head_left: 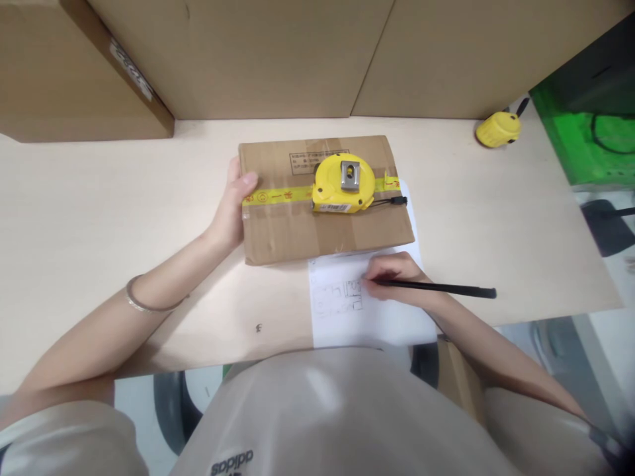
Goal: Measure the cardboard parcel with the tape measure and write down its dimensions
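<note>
One cardboard box [282, 228] w/ yellow tape measure [337, 188] on top, gripped at left end by L hand [235, 205]; R hand [401, 277] grasps black pen [444, 288] over white paper [387, 330], near side.

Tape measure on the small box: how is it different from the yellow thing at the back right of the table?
The tape measure lies on the small box, while the yellow thing sits on the table. The tape measure shows a metal clip facing up; on the yellow thing, no clip is visible. The tape measure appears larger in the picture than the yellow thing. Both have yellow casings.
</note>
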{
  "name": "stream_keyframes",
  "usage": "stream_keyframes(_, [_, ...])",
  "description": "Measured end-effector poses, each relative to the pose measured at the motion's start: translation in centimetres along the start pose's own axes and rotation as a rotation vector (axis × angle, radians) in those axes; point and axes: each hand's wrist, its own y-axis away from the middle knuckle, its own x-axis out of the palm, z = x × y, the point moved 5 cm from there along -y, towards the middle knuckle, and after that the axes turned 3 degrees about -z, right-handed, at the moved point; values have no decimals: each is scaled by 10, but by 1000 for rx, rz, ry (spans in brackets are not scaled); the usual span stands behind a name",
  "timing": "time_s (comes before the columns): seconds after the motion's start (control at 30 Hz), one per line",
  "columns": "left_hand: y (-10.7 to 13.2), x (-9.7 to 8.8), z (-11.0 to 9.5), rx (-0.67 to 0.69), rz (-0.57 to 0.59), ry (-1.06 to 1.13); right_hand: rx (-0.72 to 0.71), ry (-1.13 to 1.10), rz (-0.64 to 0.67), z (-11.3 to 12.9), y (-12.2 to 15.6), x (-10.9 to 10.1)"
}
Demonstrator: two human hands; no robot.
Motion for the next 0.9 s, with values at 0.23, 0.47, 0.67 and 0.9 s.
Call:
stream_keyframes(0.23, [0, -3, 2, 36, -30, 58, -59, 54, 71, 2, -5, -1])
stream_keyframes(0.47, [-2, -4, 3, 33, -19, 73, -50, 54, 46, -1, -4, -1])
stream_keyframes(0.67, [-1, -2, 1, 44, -12, 74, -63, 71, 63, 2, -4, 0])
stream_keyframes(0.9, [0, -1, -1, 60, 11, 70, -75, 112, 109, 2, -6, -3])
